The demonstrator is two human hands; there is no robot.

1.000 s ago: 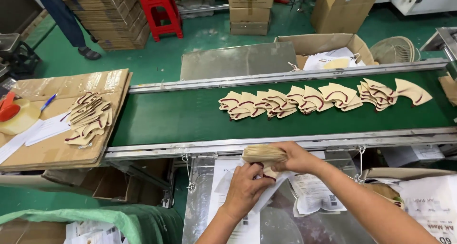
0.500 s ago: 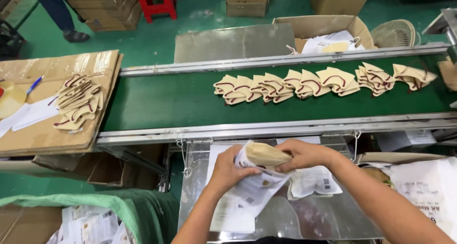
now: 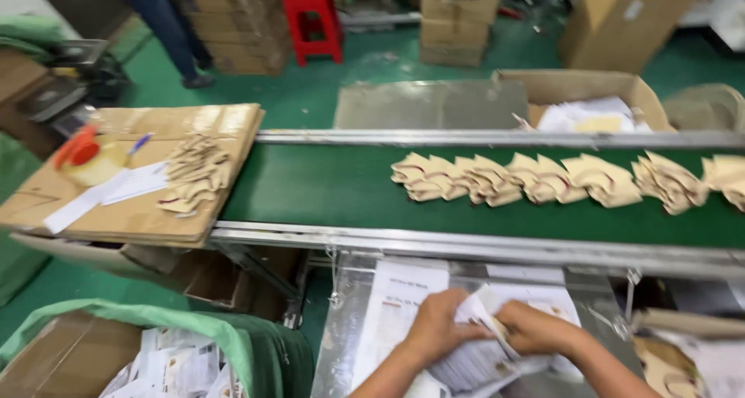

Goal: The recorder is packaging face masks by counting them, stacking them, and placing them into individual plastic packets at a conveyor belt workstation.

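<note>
Low in the head view, my left hand (image 3: 434, 328) and my right hand (image 3: 539, 330) are closed together on a folded white printed paper sheet (image 3: 479, 309). They hover over more printed sheets (image 3: 403, 305) lying on a metal work surface (image 3: 341, 351). The tan piece seen earlier between my hands is hidden inside the paper or behind my fingers. Beyond the hands, a row of tan cut fabric pieces (image 3: 535, 179) lies on the green conveyor belt (image 3: 310, 188).
A cardboard board (image 3: 225, 122) at the left carries more tan pieces (image 3: 190, 173), papers and an orange-capped item (image 3: 77, 146). A green-lined box of papers (image 3: 178, 359) stands at the lower left. Cardboard boxes (image 3: 590, 84), a red stool (image 3: 310, 14) and a person's legs (image 3: 167, 25) are behind the belt.
My hands moved down from the belt's near rail to the metal surface and wrapped the white paper around the tan piece. The camera view shifted left.
</note>
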